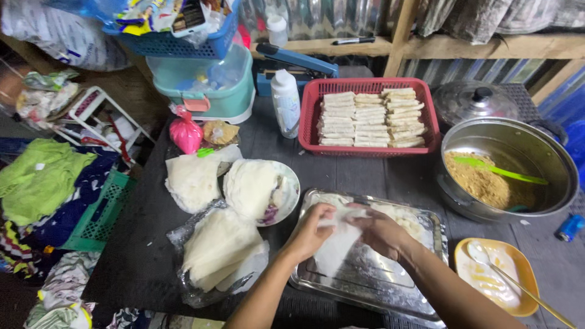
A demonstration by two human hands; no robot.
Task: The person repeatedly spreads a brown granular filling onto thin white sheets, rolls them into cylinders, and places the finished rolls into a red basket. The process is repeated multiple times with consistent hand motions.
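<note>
Both my hands meet over a shiny metal tray (420,304) at the table's front. My left hand (309,230) and my right hand (381,230) pinch the same thin white wrapper sheet (337,247), which hangs down between them above the tray. More white wrapper pieces (405,220) lie in the tray's far part. To the left sit a stack of wrappers in clear plastic (218,244), a loose pile of wrappers (194,181), and a white plate (291,201) heaped with wrappers.
A red basket (429,109) of rolled white wraps stands at the back. A steel pot (548,152) at right holds brown filling and a green spatula (496,170). A yellow dish (518,268) with a spoon, a pot lid (472,100), a white bottle (285,100) and a pink bag (186,134) stand around.
</note>
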